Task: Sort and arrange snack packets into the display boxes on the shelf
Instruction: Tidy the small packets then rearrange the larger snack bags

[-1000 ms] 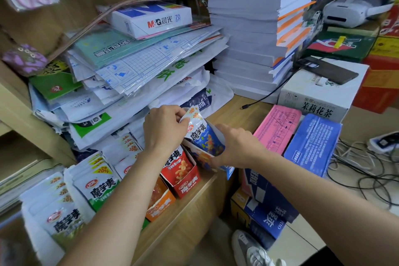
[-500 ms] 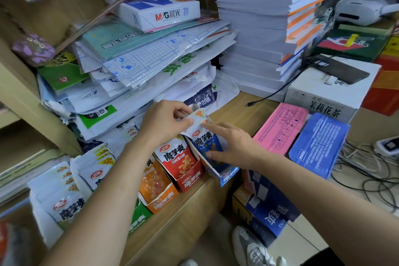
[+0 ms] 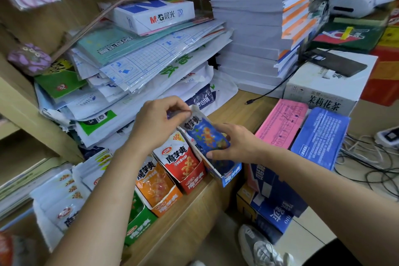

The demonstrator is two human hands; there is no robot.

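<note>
A blue snack packet (image 3: 205,134) lies tilted in the blue display box (image 3: 231,174) at the right end of a row on the wooden shelf. My left hand (image 3: 156,123) pinches the packet's white top edge. My right hand (image 3: 235,143) holds the packet's lower right side, thumb under it and fingers over its edge. Left of it stand a red box (image 3: 194,181) with red packets, an orange box (image 3: 166,203) and a green box (image 3: 140,222), each holding packets.
Loose white packets (image 3: 62,201) pile at the shelf's left end. Stacked paper sleeves (image 3: 138,67) and a tall ream stack (image 3: 254,28) stand behind the boxes. Pink (image 3: 282,123) and blue pads (image 3: 321,138), a white carton (image 3: 328,84) and cables (image 3: 367,157) lie to the right.
The blue packet has gone lower into the blue box. My right hand has closed around the packet's lower side, and my left hand still pinches its top.
</note>
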